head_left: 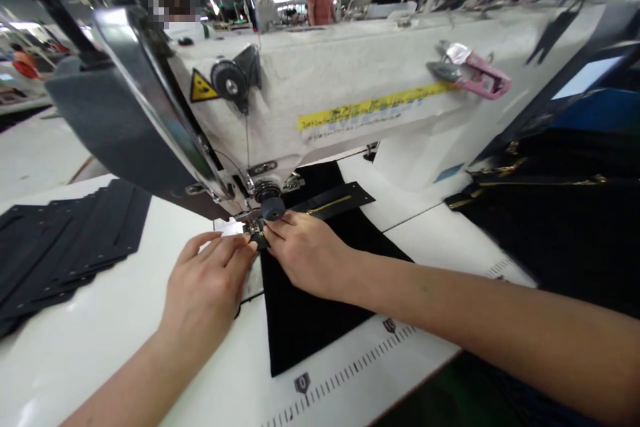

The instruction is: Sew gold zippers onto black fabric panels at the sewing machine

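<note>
A black strip with a gold zipper [330,205] lies across a larger piece of black fabric [313,330] on the sewing machine bed. Its near end is beneath the needle area of the white sewing machine [320,73]. My left hand [210,280] has its fingertips closed on the strip's end, just left of the presser foot. On the other side, my right hand [310,253] is closed with its fingers pressed on the strip beside the machine's dark round knob [273,208]. The fingers hide part of the zipper and the exact stitching spot.
Several flat black pieces [75,240] are piled at the left of the table. Black fabric with gold zippers [550,213] covers the right side. Pink-handled thread snips [475,70] are attached to the machine arm. A printed ruler [350,367] runs along the front edge. People are farther back.
</note>
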Motion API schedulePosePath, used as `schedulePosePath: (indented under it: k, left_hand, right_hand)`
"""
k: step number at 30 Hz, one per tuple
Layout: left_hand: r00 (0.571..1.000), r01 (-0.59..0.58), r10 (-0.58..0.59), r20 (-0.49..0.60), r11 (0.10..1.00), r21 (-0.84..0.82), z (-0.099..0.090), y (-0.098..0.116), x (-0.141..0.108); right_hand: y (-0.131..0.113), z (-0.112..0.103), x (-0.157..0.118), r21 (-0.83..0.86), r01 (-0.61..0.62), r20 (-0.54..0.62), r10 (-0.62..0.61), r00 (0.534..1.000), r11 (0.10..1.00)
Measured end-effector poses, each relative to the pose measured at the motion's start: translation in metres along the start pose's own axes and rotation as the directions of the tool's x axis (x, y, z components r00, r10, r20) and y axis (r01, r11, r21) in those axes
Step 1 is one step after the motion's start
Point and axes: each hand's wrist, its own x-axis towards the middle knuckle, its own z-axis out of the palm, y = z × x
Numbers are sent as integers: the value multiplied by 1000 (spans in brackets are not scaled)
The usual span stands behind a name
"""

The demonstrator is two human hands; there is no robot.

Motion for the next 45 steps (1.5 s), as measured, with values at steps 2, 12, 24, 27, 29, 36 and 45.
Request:
schedulePosePath:
  k: [2,12,24,27,29,36,45]
  left_hand:
    - [1000,27,-27,13,1000,-7,-1,1,0]
    - [992,97,-93,80,995,-37,2,-2,0]
    - [995,100,-102,-21,992,-80,11,-7,-1]
    - [993,114,-117,-35,990,-87,13,-8,-1]
    - [991,121,-125,-38,989,-87,14,-8,-1]
    - [986,158,-162,-35,982,-103,18,-9,-3]
    - [976,215,-217,11,958,-192,0,-12,-6]
  right_hand:
    - [-1,0,0,12,-13,-4,13,1000,1000]
    - [-2,-4,9,28,-23,57,21,998,999]
    - [0,-7,14,61,-18,43,15,999,998]
    - [0,-7,15,72,-18,36,15,999,997]
    - [-1,-7,15,88,-25,26,23,999,996]
    - [-4,-2,16,146,-56,-17,60,998,988]
    - [22,-21,-15,-60,-191,6,192,981,980]
